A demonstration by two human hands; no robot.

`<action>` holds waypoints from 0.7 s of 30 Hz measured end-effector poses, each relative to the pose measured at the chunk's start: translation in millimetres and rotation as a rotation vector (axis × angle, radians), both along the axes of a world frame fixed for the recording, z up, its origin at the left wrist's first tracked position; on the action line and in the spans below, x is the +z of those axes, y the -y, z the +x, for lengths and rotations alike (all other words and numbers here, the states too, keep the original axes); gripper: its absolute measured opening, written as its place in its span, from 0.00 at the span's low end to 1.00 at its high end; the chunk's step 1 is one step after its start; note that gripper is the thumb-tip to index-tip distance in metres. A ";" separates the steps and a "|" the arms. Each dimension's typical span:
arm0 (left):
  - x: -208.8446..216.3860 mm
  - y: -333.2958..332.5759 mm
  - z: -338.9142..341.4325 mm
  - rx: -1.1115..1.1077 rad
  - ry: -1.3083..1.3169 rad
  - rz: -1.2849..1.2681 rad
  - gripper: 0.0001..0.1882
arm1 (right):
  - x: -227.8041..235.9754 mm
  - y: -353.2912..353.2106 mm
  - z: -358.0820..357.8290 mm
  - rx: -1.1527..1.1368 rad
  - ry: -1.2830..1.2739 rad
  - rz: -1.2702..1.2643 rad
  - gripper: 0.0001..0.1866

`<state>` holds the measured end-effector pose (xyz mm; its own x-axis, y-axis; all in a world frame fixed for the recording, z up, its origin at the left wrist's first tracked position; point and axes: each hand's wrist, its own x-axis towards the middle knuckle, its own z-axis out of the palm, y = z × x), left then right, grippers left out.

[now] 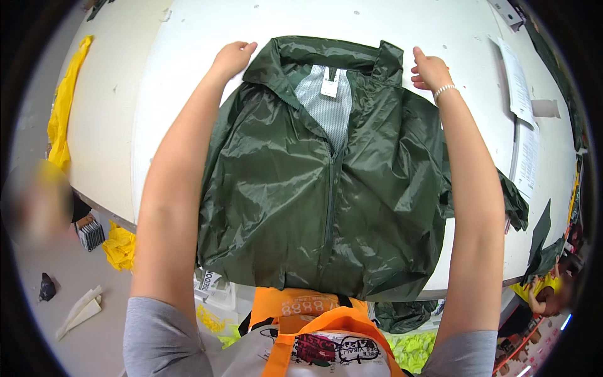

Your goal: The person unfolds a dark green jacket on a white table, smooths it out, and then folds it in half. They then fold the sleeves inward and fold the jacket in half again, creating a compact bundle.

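A dark green shiny zip jacket (pixel 276 182) lies front up on the white table, its collar away from me. The zip is done up below and parted at the neck, where pale mesh lining (pixel 320 103) and a white label (pixel 329 87) show. Beyond the collar's left corner is my left hand (pixel 233 59), its fingers loosely curled in with nothing seen in them. My right hand (pixel 432 71), with a beaded bracelet at the wrist, hovers past the collar's right side, apart from it, thumb raised and fingers parted. One sleeve (pixel 514 201) sticks out beyond my right forearm.
Printed sheets (pixel 525 154) lie along the table's right side. Yellow fabric (pixel 61 107) hangs over its left edge, above more yellow fabric (pixel 119 246) below. Bins with bright green material (pixel 411 350) stand under the front edge. Other people are at the far left and lower right.
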<state>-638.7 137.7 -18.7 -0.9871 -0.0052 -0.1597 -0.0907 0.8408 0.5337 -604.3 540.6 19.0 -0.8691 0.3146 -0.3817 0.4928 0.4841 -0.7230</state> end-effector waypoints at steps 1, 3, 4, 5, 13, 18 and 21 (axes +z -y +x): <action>-1.9 -6.5 -6.9 0.019 0.105 0.047 0.27 | -4.7 0.6 -10.5 -0.018 0.109 0.019 0.34; -1.0 -15.7 -21.4 0.008 0.230 0.101 0.25 | -20.5 -15.2 -31.8 0.054 0.325 -0.009 0.38; -3.8 -16.6 -25.9 -0.011 0.255 0.108 0.24 | -26.4 -20.7 -43.5 0.088 0.369 -0.035 0.34; -7.1 -17.1 -28.4 -0.015 0.271 0.225 0.19 | -32.5 -26.5 -52.2 0.143 0.384 -0.023 0.30; 23.5 -56.6 -25.7 0.274 0.190 0.946 0.06 | 40.9 31.9 -50.8 0.348 -0.051 0.297 0.10; -1.3 -135.0 20.2 0.063 -0.268 0.355 0.08 | -62.7 -15.5 -42.2 0.293 -0.194 0.482 0.16; -56.9 -140.1 21.8 0.005 -0.450 0.125 0.20 | -115.3 1.4 -18.9 0.125 -0.291 0.450 0.16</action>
<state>-616.9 277.8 -75.5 -0.9584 -0.0181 0.2847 0.1692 0.7676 0.6183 -623.2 539.2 -96.3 -0.9599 0.2789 0.0285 0.2222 0.8189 -0.5291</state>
